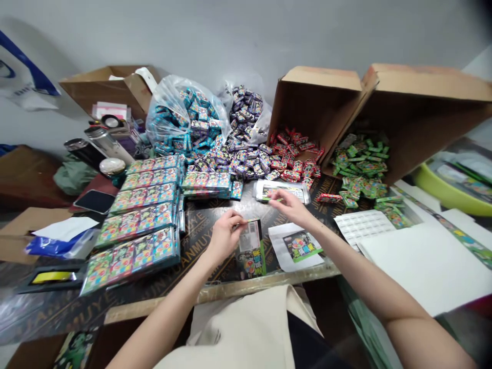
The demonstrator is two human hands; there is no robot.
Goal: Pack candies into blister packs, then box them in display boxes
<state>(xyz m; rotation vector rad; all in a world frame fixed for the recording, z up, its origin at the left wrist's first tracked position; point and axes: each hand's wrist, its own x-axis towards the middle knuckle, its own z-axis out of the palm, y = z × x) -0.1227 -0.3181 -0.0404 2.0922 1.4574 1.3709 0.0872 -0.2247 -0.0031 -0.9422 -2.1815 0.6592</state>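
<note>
My left hand (229, 233) is closed, thumb and fingers pinching the upper edge of a flat printed bag (251, 259). The bag is dark with a pale panel, a colourful logo and a green side edge. My right hand (289, 205) hovers at a stack of clear-edged flat sleeves (300, 193), its fingers bent and apart; I cannot tell whether the fingertips touch it. Between my forearms and the table's front edge, a black-and-green printed card (300, 246) lies on a white sheet (277, 251).
Rows of packed candy sets (142, 220) are stacked on the left. Behind lie heaps of small blue packets (200, 113), purple packets (246, 159), red packets (294, 148) and green packets (361, 159). Two cardboard boxes (418, 84) tip open at the back right, near a yellow-green bowl (453, 192).
</note>
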